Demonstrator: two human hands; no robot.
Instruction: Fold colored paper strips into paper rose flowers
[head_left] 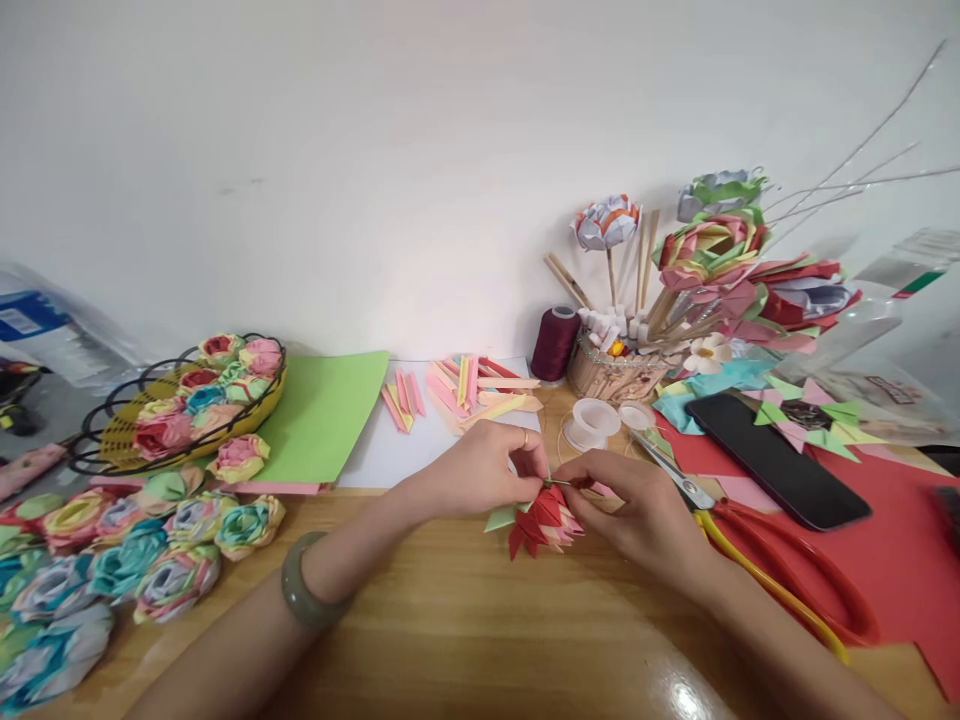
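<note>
A paper flower (pixel 541 522) with red and pink folded petals and a pale green leaf-like piece hangs just above the table between my hands. My left hand (pixel 491 468), with a ring and a green bangle, is closed in a pinch at the flower's upper end. From the right, my right hand (pixel 637 500) pinches a thin wire or thread (pixel 556 483) at the same spot; its exact kind is too small to tell. Fingers partly hide the flower's top. Close beyond the hands stands a clear plastic spool (pixel 591 425).
Scissors (pixel 705 500) with red and yellow handles and a black phone (pixel 780 460) lie right, over red paper (pixel 900 580). Behind are folded paper strips (pixel 472 390), maroon thread (pixel 555 345) and a wooden pot (pixel 619 375) of paper flowers. A yellow basket (pixel 120 437) stands left, near several paper roses (pixel 180 580).
</note>
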